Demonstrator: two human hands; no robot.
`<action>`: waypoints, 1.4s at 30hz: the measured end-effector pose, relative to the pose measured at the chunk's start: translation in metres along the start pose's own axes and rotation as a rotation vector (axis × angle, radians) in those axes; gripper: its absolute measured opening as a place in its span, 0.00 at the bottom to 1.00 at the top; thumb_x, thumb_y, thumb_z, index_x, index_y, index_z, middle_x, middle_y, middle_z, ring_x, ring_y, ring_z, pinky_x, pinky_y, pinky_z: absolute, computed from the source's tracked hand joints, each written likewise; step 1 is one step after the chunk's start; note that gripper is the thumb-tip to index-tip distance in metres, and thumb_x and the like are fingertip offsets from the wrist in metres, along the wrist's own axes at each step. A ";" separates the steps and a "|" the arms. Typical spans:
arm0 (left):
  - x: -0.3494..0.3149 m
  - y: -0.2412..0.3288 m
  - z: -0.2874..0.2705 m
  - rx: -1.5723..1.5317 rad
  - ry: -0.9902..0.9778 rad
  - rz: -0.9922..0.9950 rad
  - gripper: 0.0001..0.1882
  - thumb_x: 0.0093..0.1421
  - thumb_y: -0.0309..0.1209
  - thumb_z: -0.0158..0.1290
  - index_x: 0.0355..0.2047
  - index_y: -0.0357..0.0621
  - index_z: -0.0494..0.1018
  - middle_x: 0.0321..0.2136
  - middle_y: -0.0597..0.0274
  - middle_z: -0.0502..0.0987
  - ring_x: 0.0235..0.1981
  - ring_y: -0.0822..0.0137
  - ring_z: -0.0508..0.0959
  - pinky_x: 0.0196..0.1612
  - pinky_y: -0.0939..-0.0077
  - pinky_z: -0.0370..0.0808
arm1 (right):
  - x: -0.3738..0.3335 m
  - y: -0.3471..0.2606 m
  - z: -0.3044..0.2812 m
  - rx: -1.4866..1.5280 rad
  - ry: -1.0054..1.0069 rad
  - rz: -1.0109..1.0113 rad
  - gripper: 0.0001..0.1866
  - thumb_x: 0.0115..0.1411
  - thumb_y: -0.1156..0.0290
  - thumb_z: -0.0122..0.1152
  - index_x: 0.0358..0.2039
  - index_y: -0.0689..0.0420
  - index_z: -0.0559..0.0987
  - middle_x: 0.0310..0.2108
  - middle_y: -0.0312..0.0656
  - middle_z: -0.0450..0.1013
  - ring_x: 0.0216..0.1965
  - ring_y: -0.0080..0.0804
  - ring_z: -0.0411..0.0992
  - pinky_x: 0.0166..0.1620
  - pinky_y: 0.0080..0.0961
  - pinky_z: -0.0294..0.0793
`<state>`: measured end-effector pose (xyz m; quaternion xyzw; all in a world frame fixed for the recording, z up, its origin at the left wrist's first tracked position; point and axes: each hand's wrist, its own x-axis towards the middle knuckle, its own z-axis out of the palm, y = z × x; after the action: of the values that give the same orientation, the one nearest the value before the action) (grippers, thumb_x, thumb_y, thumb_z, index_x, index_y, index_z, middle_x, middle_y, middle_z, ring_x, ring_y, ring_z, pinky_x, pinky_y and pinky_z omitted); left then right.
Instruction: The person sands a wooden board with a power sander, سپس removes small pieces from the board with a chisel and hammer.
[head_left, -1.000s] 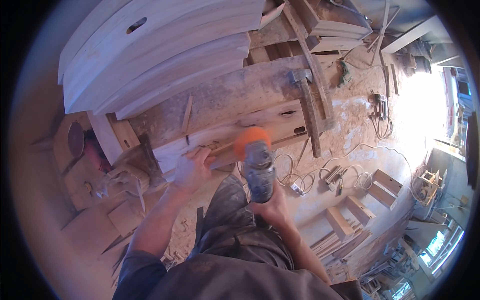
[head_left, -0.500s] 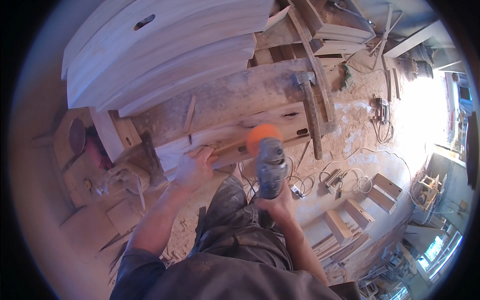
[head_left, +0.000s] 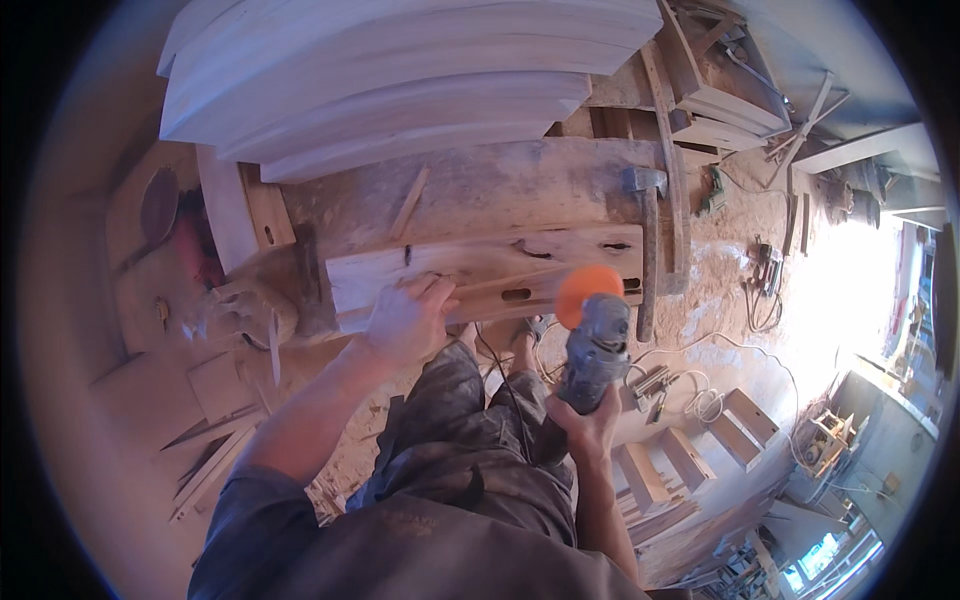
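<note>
In my right hand [head_left: 588,420] is a grey angle grinder [head_left: 598,345], its body gripped from below and its cord trailing down past my legs. The orange disc [head_left: 588,290] on it sits at the near edge of a pale wooden beam [head_left: 470,258], by the right end; whether it touches cannot be told. Dark knots and slot-shaped mortises mark this beam. My left hand [head_left: 412,315] is closed over the beam's near edge, left of the middle, with its thumb side hidden. A small stick [head_left: 410,203] lies on the bench just behind.
Long pale boards [head_left: 400,90] are stacked at the back of the worn bench [head_left: 500,180]. A hammer [head_left: 648,240] lies across the bench's right end. Frame pieces [head_left: 690,458], a green power tool [head_left: 714,190] and looping cords [head_left: 705,403] are on the floor to the right.
The grinder has moved right along the beam, its disc now close to the right end. My left hand stays on the beam. The whole view has shifted.
</note>
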<state>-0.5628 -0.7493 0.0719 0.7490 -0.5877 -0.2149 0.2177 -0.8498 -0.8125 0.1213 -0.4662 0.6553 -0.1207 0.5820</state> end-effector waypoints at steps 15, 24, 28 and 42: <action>0.001 -0.007 0.001 -0.023 -0.090 -0.055 0.09 0.55 0.27 0.61 0.37 0.42 0.77 0.31 0.56 0.80 0.33 0.49 0.82 0.37 0.53 0.78 | 0.013 0.006 0.025 -0.120 -0.006 -0.109 0.30 0.46 0.74 0.74 0.50 0.64 0.72 0.35 0.41 0.76 0.34 0.28 0.76 0.39 0.29 0.78; 0.004 -0.005 0.000 0.004 -0.110 -0.045 0.09 0.52 0.25 0.61 0.35 0.41 0.77 0.30 0.56 0.79 0.33 0.51 0.83 0.35 0.56 0.79 | 0.008 -0.016 0.035 -0.143 -0.017 -0.057 0.34 0.46 0.73 0.75 0.54 0.64 0.71 0.38 0.43 0.77 0.36 0.31 0.77 0.42 0.31 0.78; 0.006 -0.004 -0.001 0.000 -0.113 -0.047 0.09 0.53 0.25 0.61 0.35 0.41 0.77 0.30 0.56 0.79 0.32 0.51 0.83 0.35 0.56 0.79 | 0.007 -0.008 0.034 -0.206 -0.004 -0.058 0.36 0.45 0.72 0.76 0.55 0.63 0.71 0.39 0.44 0.77 0.38 0.31 0.77 0.43 0.32 0.78; 0.003 -0.005 0.000 -0.008 -0.120 -0.067 0.08 0.56 0.28 0.61 0.36 0.42 0.78 0.31 0.55 0.80 0.33 0.49 0.83 0.36 0.55 0.79 | 0.010 -0.006 0.027 -0.160 0.032 -0.119 0.33 0.45 0.76 0.73 0.53 0.62 0.71 0.37 0.41 0.76 0.36 0.31 0.76 0.42 0.31 0.78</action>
<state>-0.5583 -0.7515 0.0693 0.7533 -0.5733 -0.2689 0.1779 -0.8219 -0.8125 0.1115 -0.5473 0.6432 -0.1101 0.5241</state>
